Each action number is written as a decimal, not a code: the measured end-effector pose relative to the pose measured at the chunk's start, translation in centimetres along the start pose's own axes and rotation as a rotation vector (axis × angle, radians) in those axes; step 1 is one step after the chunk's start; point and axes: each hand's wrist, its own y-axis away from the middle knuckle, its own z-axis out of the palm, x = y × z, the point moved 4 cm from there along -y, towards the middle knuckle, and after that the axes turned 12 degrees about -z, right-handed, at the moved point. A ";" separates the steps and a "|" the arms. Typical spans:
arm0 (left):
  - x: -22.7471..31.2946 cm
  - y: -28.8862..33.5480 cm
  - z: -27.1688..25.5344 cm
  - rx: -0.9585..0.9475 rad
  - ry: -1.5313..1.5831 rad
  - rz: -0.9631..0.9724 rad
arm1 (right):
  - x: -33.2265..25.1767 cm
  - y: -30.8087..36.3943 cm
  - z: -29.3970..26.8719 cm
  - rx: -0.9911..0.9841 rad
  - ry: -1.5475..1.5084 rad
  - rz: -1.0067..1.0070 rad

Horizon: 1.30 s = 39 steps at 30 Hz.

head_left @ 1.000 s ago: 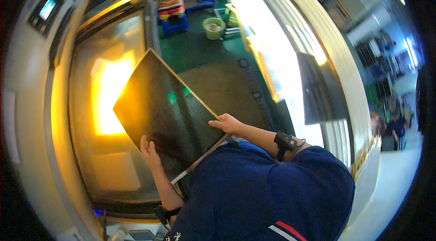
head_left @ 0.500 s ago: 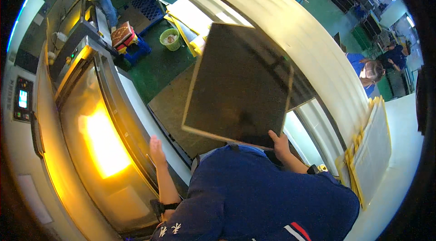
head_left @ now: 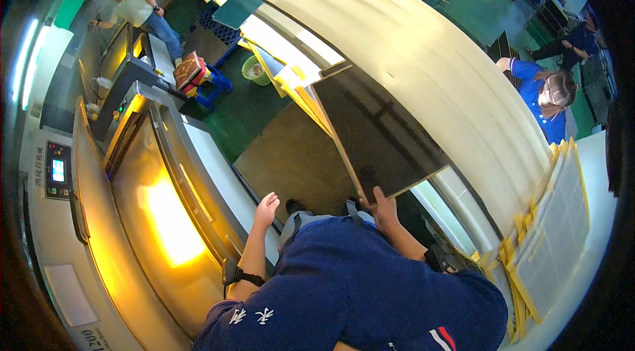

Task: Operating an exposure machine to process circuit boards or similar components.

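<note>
A large dark rectangular panel with a thin pale frame (head_left: 377, 136) slants over the right-hand workbench. My right hand (head_left: 385, 212) grips its near corner, the thumb and fingers at the frame's edge. Just in front of my body, my left hand (head_left: 266, 209) is raised with the fingers loosely stretched and nothing in them. It is nearest to the front edge of a machine (head_left: 188, 225) on my left, whose open bed glows bright yellow. What lies beneath the panel is mostly hidden.
Yellow-edged sheets (head_left: 291, 80) lie beyond the panel, and framed screens (head_left: 552, 225) lean at the right. A green basket (head_left: 254, 71) and a blue stool (head_left: 213, 86) stand on the floor. One person (head_left: 135, 7) is at the far left, another (head_left: 546, 96) across the bench.
The panel has swung to the right and tilted down over the bench, held by my right hand. My left hand has shifted right, away from the machine. The view has turned slightly.
</note>
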 end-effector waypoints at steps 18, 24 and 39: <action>-2.9 -5.9 -2.6 -0.170 -0.178 0.029 | -1.7 -5.0 8.5 -0.164 -0.128 0.208; -3.6 -8.2 -7.5 -0.195 -0.138 0.026 | 1.4 -7.3 9.8 0.023 -0.308 0.128; -11.1 -14.1 -15.5 -0.199 -0.155 -0.067 | 11.3 2.9 22.9 -0.554 0.535 0.169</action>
